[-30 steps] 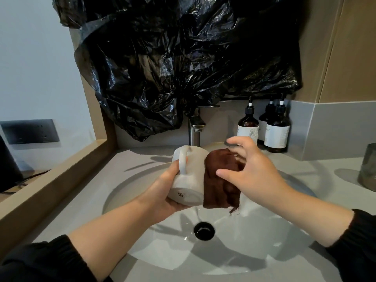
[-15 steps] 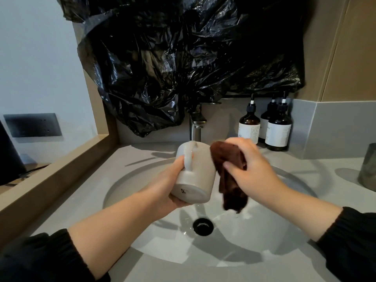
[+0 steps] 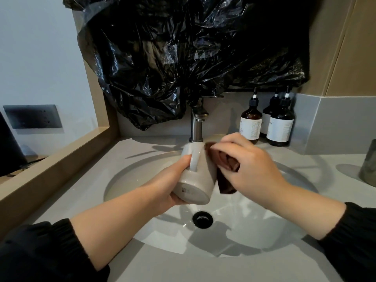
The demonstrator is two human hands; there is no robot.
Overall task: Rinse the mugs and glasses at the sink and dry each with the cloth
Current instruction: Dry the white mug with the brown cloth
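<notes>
Gripping a white mug (image 3: 196,176) tipped base-toward-camera over the sink (image 3: 264,237), the left hand (image 3: 168,186) wraps its side by the handle. The right hand (image 3: 250,169) clutches a brown cloth (image 3: 225,174) pressed against the mug's right side, below the faucet (image 3: 197,123) at the desk's back edge.

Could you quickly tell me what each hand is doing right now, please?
Left hand: closed around the white mug.
Right hand: closed on the brown cloth, pressing it against the mug.

Black plastic sheet (image 3: 193,58) perhaps covering mirror, pale wall (image 3: 36,58), grey counter (image 3: 203,267)
</notes>
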